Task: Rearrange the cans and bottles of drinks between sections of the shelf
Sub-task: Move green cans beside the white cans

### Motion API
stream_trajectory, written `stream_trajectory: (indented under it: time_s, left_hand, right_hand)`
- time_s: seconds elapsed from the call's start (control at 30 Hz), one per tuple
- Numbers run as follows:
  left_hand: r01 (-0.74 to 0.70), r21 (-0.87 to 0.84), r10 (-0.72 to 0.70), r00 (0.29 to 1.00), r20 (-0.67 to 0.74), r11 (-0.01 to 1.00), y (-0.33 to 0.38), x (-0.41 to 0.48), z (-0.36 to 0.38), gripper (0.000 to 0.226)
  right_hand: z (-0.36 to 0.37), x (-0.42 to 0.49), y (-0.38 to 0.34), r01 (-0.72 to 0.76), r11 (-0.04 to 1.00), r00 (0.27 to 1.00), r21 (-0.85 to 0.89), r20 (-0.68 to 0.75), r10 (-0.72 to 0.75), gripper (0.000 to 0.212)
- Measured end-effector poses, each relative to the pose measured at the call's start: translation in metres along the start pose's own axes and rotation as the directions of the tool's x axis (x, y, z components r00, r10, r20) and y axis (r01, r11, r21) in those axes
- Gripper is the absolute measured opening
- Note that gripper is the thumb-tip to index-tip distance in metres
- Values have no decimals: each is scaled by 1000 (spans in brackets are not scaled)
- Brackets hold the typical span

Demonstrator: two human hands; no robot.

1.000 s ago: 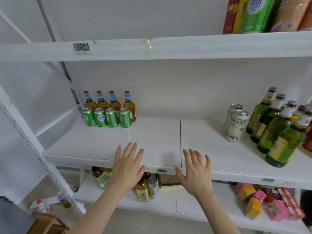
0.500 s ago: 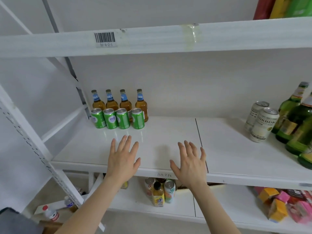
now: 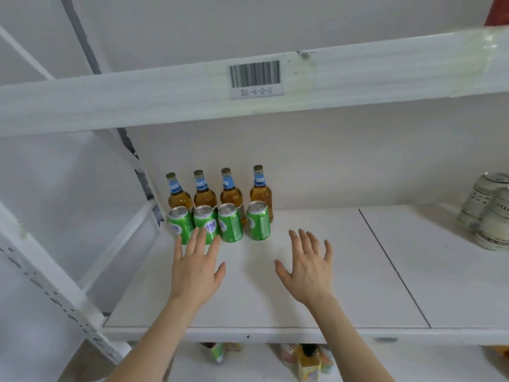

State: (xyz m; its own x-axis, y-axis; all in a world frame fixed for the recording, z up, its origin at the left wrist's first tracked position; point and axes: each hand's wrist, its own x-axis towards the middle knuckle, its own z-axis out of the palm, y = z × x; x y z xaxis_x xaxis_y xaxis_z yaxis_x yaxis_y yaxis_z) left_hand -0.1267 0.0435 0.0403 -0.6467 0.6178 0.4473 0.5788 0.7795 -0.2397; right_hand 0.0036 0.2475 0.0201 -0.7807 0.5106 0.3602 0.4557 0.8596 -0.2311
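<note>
Green cans (image 3: 230, 227), four in a row at the back-left corner of the shelf (image 3: 303, 312). Four amber bottles (image 3: 232, 193) stand just behind them along the back edge. Left hand (image 3: 197, 271): grip open, empty, fingertips overlap the two leftmost cans, contact unclear. Right hand (image 3: 308, 268): grip open, empty, over mid-shelf. Pale cans (image 3: 484, 205) at the right edge.

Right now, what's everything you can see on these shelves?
Amber bottles: four, amber with blue neck labels, back left of the middle shelf.
Green cans: four, green, a row right in front of the bottles.
Pale cans: two, whitish, right edge of the same shelf.
Barcode label: one, black on white, upper shelf front edge.
Small bottle: one, yellow label, lower shelf, partly hidden.
Left hand: one, open fingers, near the green cans.
Right hand: one, open fingers, over bare shelf.
</note>
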Motion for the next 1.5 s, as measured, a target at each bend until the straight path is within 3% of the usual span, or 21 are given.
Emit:
stream_trajectory:
  time_s: [0.2,0.37,0.57,0.7,0.9,1.0,1.13,1.33,1.5]
  left_hand:
    - [-66,-77,66,998,-14,995,-46,35,39,71]
    - [-53,-259,60,998,20,964,-45,57,77,78]
    - [10,-517,11,999,37,856,-18,72,121,90]
    - [98,-681,-90,995,48,726,0,81,142,101]
    - [174,-864,-217,973,77,473,15,97,165,95]
    - [254,-905,-253,952,171,341,20,105,169,83]
    - [329,-911,-272,926,261,247,21,112,174,69]
    - [368,-921,-196,920,341,126,16,108,176,59]
    - [418,-905,-90,901,425,-83,6,91,153,43]
  right_hand:
    - [33,35,-45,-111,993,993,36,-47,112,75]
    - [59,60,-58,-134,989,986,63,-92,139,78]
    - [79,96,-50,-129,975,989,181,-42,138,83]
    - [93,117,-40,-154,931,988,331,24,155,81]
    - [119,142,-32,-197,702,980,684,133,146,69]
    - [125,152,-30,-205,624,978,754,129,164,57]
    - [123,156,-25,-216,531,975,820,153,161,59]
    - [123,150,-19,-276,386,960,880,234,152,59]
    - [109,139,-18,-378,237,924,895,348,158,50]
